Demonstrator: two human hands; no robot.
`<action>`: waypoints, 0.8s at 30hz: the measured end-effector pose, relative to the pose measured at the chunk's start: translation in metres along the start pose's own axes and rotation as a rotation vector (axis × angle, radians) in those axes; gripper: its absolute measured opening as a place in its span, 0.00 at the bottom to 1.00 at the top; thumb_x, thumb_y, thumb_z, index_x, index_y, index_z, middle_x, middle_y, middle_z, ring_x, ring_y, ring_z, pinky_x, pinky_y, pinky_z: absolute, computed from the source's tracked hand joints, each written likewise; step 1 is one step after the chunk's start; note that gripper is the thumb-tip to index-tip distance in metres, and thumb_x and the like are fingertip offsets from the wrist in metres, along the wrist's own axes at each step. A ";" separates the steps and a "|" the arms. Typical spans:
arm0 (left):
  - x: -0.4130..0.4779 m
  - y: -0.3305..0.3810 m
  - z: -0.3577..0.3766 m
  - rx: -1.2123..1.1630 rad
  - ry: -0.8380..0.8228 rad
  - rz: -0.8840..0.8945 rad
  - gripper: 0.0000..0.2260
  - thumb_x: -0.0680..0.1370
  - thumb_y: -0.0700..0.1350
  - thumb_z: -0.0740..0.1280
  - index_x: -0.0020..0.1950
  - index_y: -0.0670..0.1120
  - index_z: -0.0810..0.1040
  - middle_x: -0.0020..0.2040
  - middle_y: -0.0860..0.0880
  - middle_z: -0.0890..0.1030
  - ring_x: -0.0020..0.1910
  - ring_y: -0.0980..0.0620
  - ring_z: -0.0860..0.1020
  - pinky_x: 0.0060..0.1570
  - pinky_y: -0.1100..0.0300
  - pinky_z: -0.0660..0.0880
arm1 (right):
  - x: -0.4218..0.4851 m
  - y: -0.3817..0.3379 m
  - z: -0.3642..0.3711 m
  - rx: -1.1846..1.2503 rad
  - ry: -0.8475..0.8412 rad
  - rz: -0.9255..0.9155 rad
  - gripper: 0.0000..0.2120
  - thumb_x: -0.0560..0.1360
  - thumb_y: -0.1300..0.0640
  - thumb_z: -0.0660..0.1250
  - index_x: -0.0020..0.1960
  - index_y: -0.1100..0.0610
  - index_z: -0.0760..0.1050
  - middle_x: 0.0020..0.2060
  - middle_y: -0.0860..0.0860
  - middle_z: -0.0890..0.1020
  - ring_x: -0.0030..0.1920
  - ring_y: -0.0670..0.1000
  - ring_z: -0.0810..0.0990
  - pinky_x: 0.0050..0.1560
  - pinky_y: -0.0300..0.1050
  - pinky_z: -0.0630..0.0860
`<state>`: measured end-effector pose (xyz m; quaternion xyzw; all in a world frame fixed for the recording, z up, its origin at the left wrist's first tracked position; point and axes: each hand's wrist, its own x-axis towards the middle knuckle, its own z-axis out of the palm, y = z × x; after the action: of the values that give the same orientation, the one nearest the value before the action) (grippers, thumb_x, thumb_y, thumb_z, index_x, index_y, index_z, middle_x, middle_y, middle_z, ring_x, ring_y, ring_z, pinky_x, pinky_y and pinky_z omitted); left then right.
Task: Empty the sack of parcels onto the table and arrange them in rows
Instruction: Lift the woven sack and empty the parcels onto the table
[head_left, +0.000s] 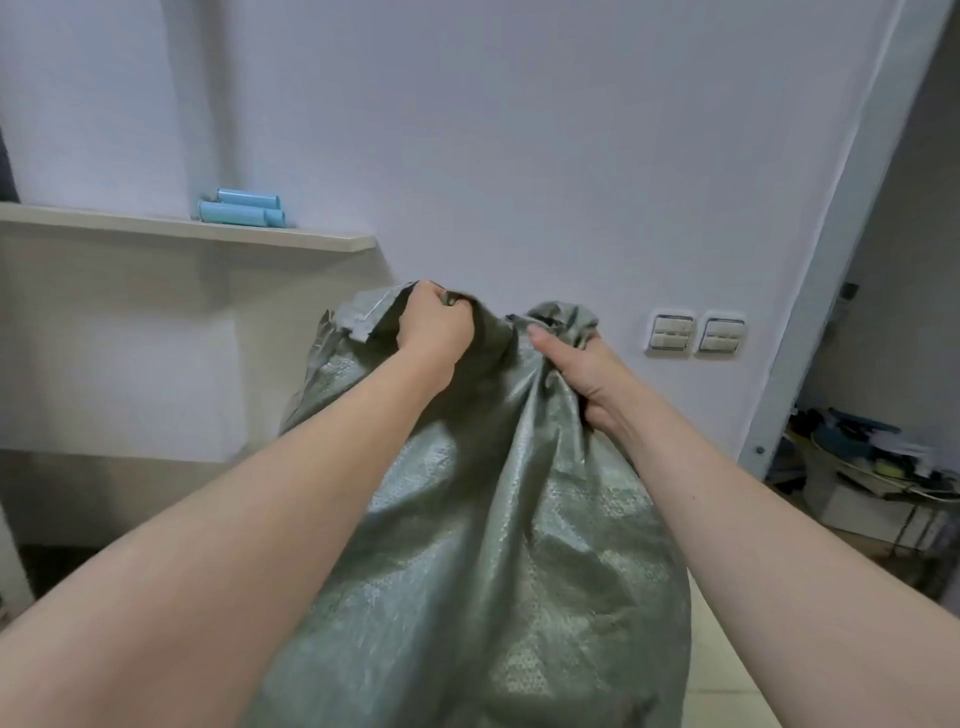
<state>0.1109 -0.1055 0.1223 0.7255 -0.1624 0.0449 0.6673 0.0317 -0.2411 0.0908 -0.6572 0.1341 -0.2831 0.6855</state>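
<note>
Fingers of the left hand and right hand are curled tightly into the gathered neck of a grey-green woven sack, apparently full.

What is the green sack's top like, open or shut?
Shut: the left hand and right hand grip the top of the sack bunched together, and no opening shows.

Single head view, wide-angle, from wearer's head. Faces forward, slightly down, along both forearms toward wall. Close range: sack fills lower centre, left hand and right hand at frame middle. Shelf upper left, doorway at right edge.
</note>
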 end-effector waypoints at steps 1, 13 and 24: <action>-0.005 0.003 -0.001 0.043 -0.004 0.017 0.02 0.77 0.43 0.63 0.47 0.45 0.72 0.47 0.41 0.77 0.47 0.41 0.76 0.44 0.55 0.71 | -0.001 0.000 0.004 -0.041 -0.085 0.006 0.25 0.72 0.58 0.76 0.65 0.60 0.72 0.50 0.58 0.85 0.46 0.55 0.86 0.44 0.50 0.83; -0.051 0.013 -0.004 0.732 -0.048 0.348 0.13 0.73 0.41 0.66 0.53 0.57 0.73 0.56 0.51 0.79 0.60 0.46 0.74 0.57 0.50 0.65 | -0.011 0.022 0.038 -0.469 0.071 0.003 0.13 0.60 0.48 0.66 0.42 0.54 0.77 0.38 0.53 0.82 0.41 0.54 0.79 0.39 0.47 0.75; -0.017 -0.052 -0.066 0.898 -0.343 -0.031 0.68 0.56 0.76 0.70 0.74 0.50 0.25 0.80 0.42 0.45 0.78 0.41 0.43 0.68 0.26 0.41 | 0.019 0.066 0.003 -0.284 0.197 0.127 0.36 0.45 0.40 0.78 0.49 0.57 0.82 0.42 0.52 0.87 0.43 0.58 0.86 0.48 0.57 0.83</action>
<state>0.1203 -0.0350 0.0751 0.9413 -0.2239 -0.0200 0.2520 0.0628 -0.2510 0.0303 -0.7067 0.2803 -0.2803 0.5860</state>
